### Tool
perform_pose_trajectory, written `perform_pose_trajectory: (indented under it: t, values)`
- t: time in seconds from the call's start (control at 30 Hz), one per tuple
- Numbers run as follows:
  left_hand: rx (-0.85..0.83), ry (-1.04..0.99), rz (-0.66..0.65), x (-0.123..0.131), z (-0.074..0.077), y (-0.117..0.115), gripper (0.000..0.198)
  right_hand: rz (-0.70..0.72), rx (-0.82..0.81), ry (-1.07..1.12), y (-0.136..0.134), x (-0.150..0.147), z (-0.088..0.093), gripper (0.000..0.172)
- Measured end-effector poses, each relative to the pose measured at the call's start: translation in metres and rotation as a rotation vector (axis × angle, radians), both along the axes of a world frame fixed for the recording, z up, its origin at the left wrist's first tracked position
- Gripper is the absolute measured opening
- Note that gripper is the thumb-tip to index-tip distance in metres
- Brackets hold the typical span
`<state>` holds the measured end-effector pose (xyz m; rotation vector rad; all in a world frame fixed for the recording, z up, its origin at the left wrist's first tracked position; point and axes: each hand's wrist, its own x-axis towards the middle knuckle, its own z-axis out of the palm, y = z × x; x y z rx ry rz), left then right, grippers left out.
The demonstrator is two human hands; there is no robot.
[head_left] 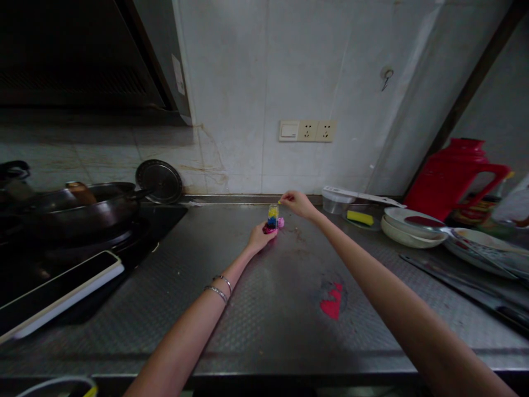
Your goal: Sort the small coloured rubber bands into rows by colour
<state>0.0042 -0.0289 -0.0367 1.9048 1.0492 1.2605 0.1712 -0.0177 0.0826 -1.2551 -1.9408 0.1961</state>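
My left hand [259,237] is wrapped round the lower part of a small clear jar [273,212], which stands upright on the metal counter. Yellow, blue and dark reddish layers show inside it. Just above and to the right of the jar's top, my right hand [298,204] is closed in a pinch. A tiny yellow piece [280,202] shows at its fingertips, too small to name. Against the jar's right side sits a small pink lump [281,222].
Red patches [332,302] mark the metal counter [248,314]. On the left are a pan [82,212] on the stove and a long white-edged object [70,292]. To the right stand a yellow sponge [360,218], stacked bowls [409,237], a knife [458,292] and a red thermos [446,176].
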Motion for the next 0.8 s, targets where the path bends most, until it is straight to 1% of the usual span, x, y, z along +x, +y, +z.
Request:
perform_pose_trajectory:
  t: [0.07,0.17,0.27,0.33,0.5,0.63,0.7,0.8]
  values:
    - [0.011,0.021,0.013,0.0,0.001,-0.001,0.036,-0.005,0.002,-0.101,0.0,-0.007,0.007,0.015]
    - [0.019,0.032,0.016,-0.001,0.003,-0.002,0.037,-0.002,-0.004,-0.267,-0.005,-0.014,0.013,0.018]
    - [0.014,0.024,0.013,-0.001,0.004,-0.004,0.038,-0.005,0.008,-0.334,-0.01,-0.016,0.016,0.022]
    - [0.022,0.027,0.013,-0.001,0.004,-0.004,0.037,-0.006,0.012,-0.349,-0.011,-0.016,0.015,0.024]
    - [0.011,0.01,0.017,0.0,0.004,-0.004,0.039,0.026,-0.052,-0.396,-0.009,-0.022,0.008,0.034]
    - [0.018,0.014,0.008,0.0,0.004,-0.004,0.037,0.05,-0.025,-0.407,-0.007,-0.026,0.007,0.04]
    - [0.018,0.019,0.009,0.0,0.003,-0.003,0.037,0.026,0.033,-0.363,-0.005,-0.023,0.011,0.041]
    - [0.002,0.017,0.006,0.0,0.003,-0.002,0.039,-0.09,0.119,-0.231,0.002,-0.013,0.013,0.041]
